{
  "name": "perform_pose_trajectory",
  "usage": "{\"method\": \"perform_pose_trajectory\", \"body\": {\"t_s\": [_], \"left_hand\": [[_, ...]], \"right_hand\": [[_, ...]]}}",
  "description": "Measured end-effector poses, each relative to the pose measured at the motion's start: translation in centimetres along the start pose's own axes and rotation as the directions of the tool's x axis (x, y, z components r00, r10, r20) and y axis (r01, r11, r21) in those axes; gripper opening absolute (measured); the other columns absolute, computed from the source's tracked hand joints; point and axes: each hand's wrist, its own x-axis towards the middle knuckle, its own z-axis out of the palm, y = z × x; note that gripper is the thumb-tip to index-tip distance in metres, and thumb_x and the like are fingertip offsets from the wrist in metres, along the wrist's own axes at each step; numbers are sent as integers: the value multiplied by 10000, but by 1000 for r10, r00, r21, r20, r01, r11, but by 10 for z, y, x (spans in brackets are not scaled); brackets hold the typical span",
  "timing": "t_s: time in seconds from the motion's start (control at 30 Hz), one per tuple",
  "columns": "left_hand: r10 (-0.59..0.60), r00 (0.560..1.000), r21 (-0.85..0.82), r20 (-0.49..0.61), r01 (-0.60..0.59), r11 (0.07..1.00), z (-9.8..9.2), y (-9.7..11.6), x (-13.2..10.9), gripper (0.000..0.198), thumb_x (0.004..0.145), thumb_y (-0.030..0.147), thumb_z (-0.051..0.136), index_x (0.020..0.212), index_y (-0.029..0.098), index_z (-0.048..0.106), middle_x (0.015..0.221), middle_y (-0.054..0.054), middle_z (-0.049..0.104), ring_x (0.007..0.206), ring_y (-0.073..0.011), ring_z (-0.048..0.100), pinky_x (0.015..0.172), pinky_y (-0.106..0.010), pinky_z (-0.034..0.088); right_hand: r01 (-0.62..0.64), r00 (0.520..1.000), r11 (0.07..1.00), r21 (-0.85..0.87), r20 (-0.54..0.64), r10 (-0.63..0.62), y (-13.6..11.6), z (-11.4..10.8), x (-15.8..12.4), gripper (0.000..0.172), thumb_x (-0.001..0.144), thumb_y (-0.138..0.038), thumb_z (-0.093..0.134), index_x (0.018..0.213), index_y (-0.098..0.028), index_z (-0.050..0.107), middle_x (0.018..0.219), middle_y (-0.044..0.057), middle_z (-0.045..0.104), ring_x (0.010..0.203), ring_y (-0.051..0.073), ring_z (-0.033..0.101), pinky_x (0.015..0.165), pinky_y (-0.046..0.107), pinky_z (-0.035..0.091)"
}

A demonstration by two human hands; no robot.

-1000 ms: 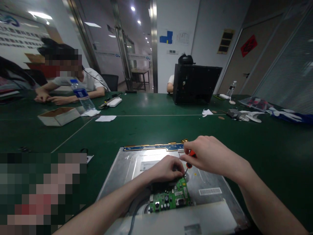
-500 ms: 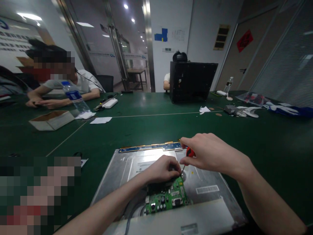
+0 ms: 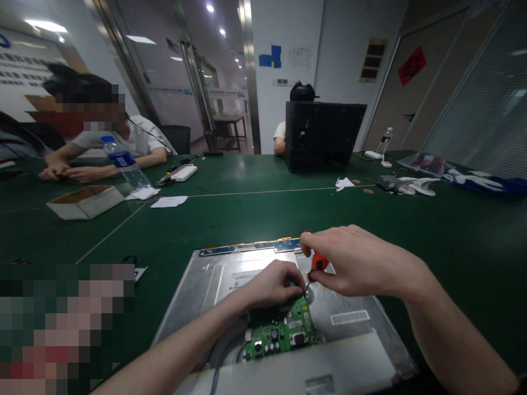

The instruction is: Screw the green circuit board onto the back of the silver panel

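My right hand [image 3: 354,259] is closed around the red and black handle of a screwdriver [image 3: 318,264]. Its thin shaft slants down to the top corner of a green circuit board [image 3: 284,331]. Beside that tip, my left hand [image 3: 276,282] rests over the board's upper edge with fingers curled and pressed together; whatever they pinch is hidden. The board lies on the silver metal back of a display panel [image 3: 349,302]. A narrow blue circuit strip [image 3: 247,249] runs along the panel's far edge, and a grey cable [image 3: 216,368] passes left of the board.
The panel lies on a green table [image 3: 230,216]. Farther off stand an open box [image 3: 86,203], a water bottle [image 3: 129,167] and a black monitor-like case [image 3: 325,136]. A person [image 3: 142,137] sits at the left, another behind the case. Gloves [image 3: 418,186] lie to the right.
My right hand has shifted slightly downward and its grip has turned, so more of the red handle shows. The left hand stays in place on the board.
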Motion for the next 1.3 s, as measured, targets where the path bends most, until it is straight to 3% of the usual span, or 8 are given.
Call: {"method": "perform_pose_trajectory", "body": {"t_s": [0.13, 0.23, 0.47, 0.67, 0.8, 0.97, 1.2, 1.3], "left_hand": [[-15, 1000, 14, 3, 15, 1000, 0, -1, 0, 74, 755, 100, 642, 771, 132, 706, 703, 12, 660, 664, -141, 582, 620, -213, 418], [-1, 1000, -47, -1, 1, 999, 1, -4, 0, 139, 730, 49, 629, 806, 132, 710, 781, -5, 694, 724, -149, 619, 690, -220, 449], [-15, 1000, -14, 16, 15, 1000, 0, -4, 1, 138, 726, 63, 645, 808, 145, 719, 767, 9, 694, 736, -155, 612, 708, -226, 447], [-8, 1000, -26, -1, 8, 1000, 1, -3, 0, 112, 729, 59, 639, 783, 143, 689, 765, 3, 696, 722, -156, 625, 693, -228, 461], [13, 1000, -65, -3, -13, 998, 1, -1, -1, 128, 736, 57, 638, 816, 141, 693, 787, -9, 714, 743, -164, 642, 714, -233, 476], [-4, 1000, -3, 2, 4, 1000, -1, -1, 0, 62, 761, 115, 658, 800, 131, 703, 766, -4, 693, 730, -158, 612, 669, -216, 452], [-35, 999, -9, 30, 35, 999, 0, -5, -1, 83, 785, 163, 630, 757, 120, 695, 720, 0, 672, 677, -157, 591, 613, -215, 428], [-29, 1000, -49, 9, 30, 998, 0, -6, -1, 81, 763, 138, 649, 823, 127, 702, 765, -2, 692, 707, -161, 609, 646, -217, 443]], "right_hand": [[-81, 997, 995, -58, 2, 81, -5, 0, 2, 305, 809, -505, 629, 912, -218, 642, 741, 16, 679, 654, 198, 616, 524, 278, 289], [-130, 992, 985, -112, -14, 129, -9, 0, 6, 274, 862, -468, 570, 814, -210, 648, 677, 21, 662, 609, 195, 605, 503, 285, 251], [-3, 1000, 1000, -28, 5, 3, -6, 0, 1, 173, 807, -264, 615, 972, -216, 594, 858, 22, 699, 735, 196, 637, 547, 277, 310], [-133, 990, 980, -150, -55, 126, -13, 3, 9, 273, 837, -474, 605, 878, -204, 622, 698, 28, 678, 610, 206, 625, 480, 281, 233], [-97, 995, 981, -169, -44, 91, -16, 3, 12, 220, 903, -386, 528, 892, -200, 645, 717, 41, 690, 604, 195, 624, 485, 287, 234], [11, 1000, 998, -63, 8, -11, -14, -3, 4, 150, 812, -242, 589, 958, -206, 582, 824, 26, 693, 686, 179, 615, 521, 275, 277], [-15, 1000, 996, -87, -20, 13, -15, 0, 5, 254, 847, -449, 594, 963, -223, 582, 761, 14, 676, 640, 181, 598, 507, 272, 238], [-23, 999, 991, -132, -36, 18, -15, 1, 6, 180, 864, -391, 581, 922, -221, 598, 700, 7, 654, 590, 169, 573, 493, 280, 192]]}}
